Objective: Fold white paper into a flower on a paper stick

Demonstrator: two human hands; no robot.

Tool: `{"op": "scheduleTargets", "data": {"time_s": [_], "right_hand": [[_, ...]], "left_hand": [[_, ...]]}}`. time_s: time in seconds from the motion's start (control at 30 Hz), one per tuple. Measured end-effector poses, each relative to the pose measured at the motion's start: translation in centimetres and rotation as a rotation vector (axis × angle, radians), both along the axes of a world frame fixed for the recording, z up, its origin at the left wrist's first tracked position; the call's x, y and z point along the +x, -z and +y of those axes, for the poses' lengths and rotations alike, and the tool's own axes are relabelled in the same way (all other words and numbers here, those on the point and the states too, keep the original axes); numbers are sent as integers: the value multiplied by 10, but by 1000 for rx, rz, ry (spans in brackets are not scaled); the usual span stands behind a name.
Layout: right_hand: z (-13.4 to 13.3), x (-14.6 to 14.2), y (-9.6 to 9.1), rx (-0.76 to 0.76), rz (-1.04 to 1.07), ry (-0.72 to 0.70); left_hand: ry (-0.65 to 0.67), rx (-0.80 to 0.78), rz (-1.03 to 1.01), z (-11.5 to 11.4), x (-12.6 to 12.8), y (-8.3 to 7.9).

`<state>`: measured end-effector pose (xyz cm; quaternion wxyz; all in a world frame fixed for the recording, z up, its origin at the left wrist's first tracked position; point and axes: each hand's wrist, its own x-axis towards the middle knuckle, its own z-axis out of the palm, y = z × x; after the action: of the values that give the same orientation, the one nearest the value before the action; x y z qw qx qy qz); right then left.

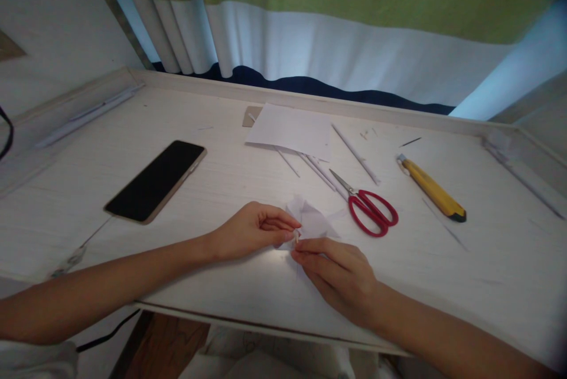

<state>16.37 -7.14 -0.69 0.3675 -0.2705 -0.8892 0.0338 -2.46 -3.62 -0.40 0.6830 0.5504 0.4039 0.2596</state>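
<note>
A small folded piece of white paper (310,219) lies on the pale desk (230,190) near its front edge. My left hand (254,231) pinches the paper's near corner with thumb and fingers closed. My right hand (336,270) meets it from the right, fingertips pressed on the same corner. Both forearms rest across the desk's front edge.
Red-handled scissors (370,208) lie just right of the paper, a yellow utility knife (432,188) farther right. A black phone (157,180) with a cable lies at the left. A white sheet (290,130) and thin rolled paper sticks (354,153) sit behind, under a curtain (310,19).
</note>
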Motion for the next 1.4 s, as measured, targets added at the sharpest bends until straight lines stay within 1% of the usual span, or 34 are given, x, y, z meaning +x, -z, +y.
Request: {"op": "scheduleTargets", "data": {"time_s": [0.5,0.8,1.1,1.27,1.4], "right_hand": [[-3,2,7,-61,-28,-20],[-1,1,3,-56,-15,-22],[-2,1,1,-49,-28,-26],[-2,1,0,-50,-37,-26],[-2,0,2,-62,-30,-12]], "left_hand": [[-3,53,91,-2,0,-2],[21,36,85,-1,1,-4],[66,45,17,-1,0,-1],[62,55,54,-2,1,-4],[41,91,84,-4,2,-5]]}}
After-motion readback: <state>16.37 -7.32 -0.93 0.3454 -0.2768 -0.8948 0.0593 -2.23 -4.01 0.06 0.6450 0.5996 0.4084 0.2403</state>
